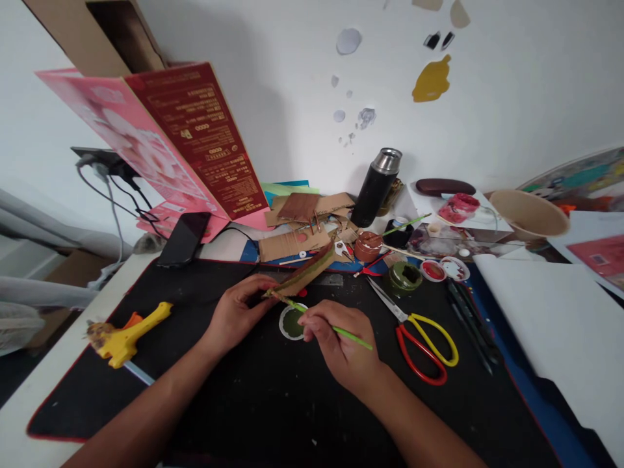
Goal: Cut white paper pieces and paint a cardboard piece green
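Note:
My left hand (pixel 240 313) pinches the near end of a long, curved cardboard strip (pixel 307 274), partly coloured green and brown. In my right hand (pixel 342 341) is a thin bright green brush (pixel 351 337), its tip touching or very close to the strip's near end. Beneath the brush, a round white lid (pixel 292 323) with green paint lies on the black mat (pixel 253 403), partly hidden by my right fingers. An open jar of green paint (pixel 405 277) stands to the right, beyond my right hand.
Scissors (pixel 422 344) with red and yellow handles lie right of my right hand. A yellow glue gun (pixel 127 335) is at the left. Behind are a phone (pixel 184 239), cardboard scraps (pixel 287 245), a black flask (pixel 375 188), a brown paint jar (pixel 368 247) and a pink box (pixel 195 143).

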The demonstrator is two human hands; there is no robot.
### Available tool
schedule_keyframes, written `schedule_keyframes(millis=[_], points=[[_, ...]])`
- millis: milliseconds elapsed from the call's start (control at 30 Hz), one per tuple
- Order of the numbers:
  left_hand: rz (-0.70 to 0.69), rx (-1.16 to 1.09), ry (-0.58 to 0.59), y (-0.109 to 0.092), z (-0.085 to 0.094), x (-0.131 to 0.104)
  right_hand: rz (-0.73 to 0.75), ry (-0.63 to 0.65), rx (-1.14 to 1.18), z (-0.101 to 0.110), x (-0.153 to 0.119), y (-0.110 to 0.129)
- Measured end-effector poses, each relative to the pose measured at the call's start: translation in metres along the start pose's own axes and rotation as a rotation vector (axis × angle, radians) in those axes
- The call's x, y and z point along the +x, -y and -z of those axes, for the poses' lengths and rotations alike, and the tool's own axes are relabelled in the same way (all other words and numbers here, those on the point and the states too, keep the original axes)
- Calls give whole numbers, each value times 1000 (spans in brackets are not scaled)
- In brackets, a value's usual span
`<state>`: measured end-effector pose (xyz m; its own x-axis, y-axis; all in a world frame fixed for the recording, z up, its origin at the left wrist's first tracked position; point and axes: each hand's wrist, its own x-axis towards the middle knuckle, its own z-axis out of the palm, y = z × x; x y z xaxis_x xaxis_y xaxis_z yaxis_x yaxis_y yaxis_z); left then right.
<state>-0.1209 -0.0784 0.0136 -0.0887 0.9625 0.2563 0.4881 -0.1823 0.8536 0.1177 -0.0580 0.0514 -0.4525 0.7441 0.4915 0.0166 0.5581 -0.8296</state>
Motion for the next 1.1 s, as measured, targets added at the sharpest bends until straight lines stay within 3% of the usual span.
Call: schedule_keyframes(millis=[300,700,1100], points=[[-51,10,-11,1,0,0,0,-61,3,9,0,-2],[21,14,3,1,0,0,-46,-150,12,15,-1,-4],[-4,31,-9,2,1,-1,-62,-211,58,17,1,-3]])
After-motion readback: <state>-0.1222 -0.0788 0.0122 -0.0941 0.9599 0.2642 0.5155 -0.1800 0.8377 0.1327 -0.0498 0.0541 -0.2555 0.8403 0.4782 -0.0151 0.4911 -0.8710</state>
